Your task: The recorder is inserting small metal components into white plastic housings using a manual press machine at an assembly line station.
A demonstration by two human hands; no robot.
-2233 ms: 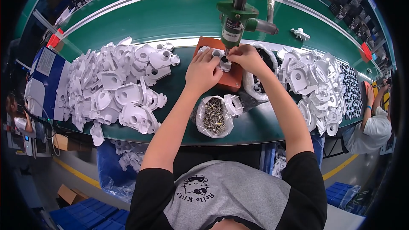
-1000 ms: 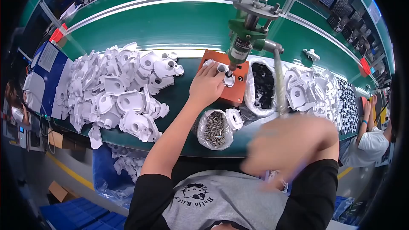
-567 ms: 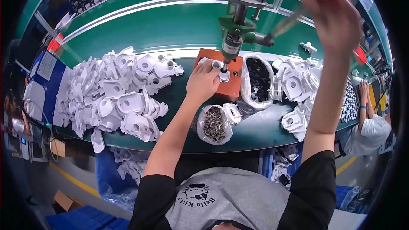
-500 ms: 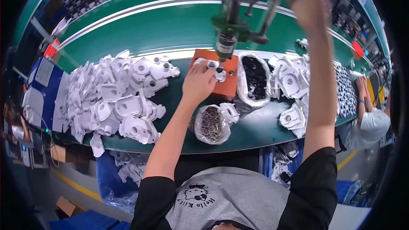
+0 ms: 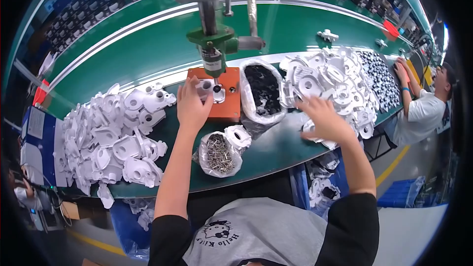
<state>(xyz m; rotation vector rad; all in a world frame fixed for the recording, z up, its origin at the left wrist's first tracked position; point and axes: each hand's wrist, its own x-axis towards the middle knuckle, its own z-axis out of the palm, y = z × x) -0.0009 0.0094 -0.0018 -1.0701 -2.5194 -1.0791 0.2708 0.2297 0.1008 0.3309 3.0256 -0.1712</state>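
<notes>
Orange shows first, on the block (image 5: 231,112) that lies just ahead and to the right of the left hand (image 5: 192,108). A white plastic part (image 5: 219,97) sits on top of this block, with a small black cap (image 5: 217,88) on it. The left hand is at the part's left side, fingers reaching forward and thumb toward the middle; whether it grips or merely rests there, I cannot tell. The green press (image 5: 211,37) stands above, ahead of the left hand, its tip just over or touching the cap.

The right hand (image 5: 324,120) is loose and holds nothing that shows, fingers spread and thumb apart, over the near edge of a pile of white parts (image 5: 340,76). It is hard to tell whether it touches any of them. Between the hands stands a clear bag (image 5: 247,106) of black pieces (image 5: 261,83). Nearer the body, to the right of the left forearm, a smaller bag (image 5: 235,163) holds screws (image 5: 219,153), and a loose white part (image 5: 238,137) lies against it. Another heap of white parts (image 5: 111,140) spreads left of the left hand.
</notes>
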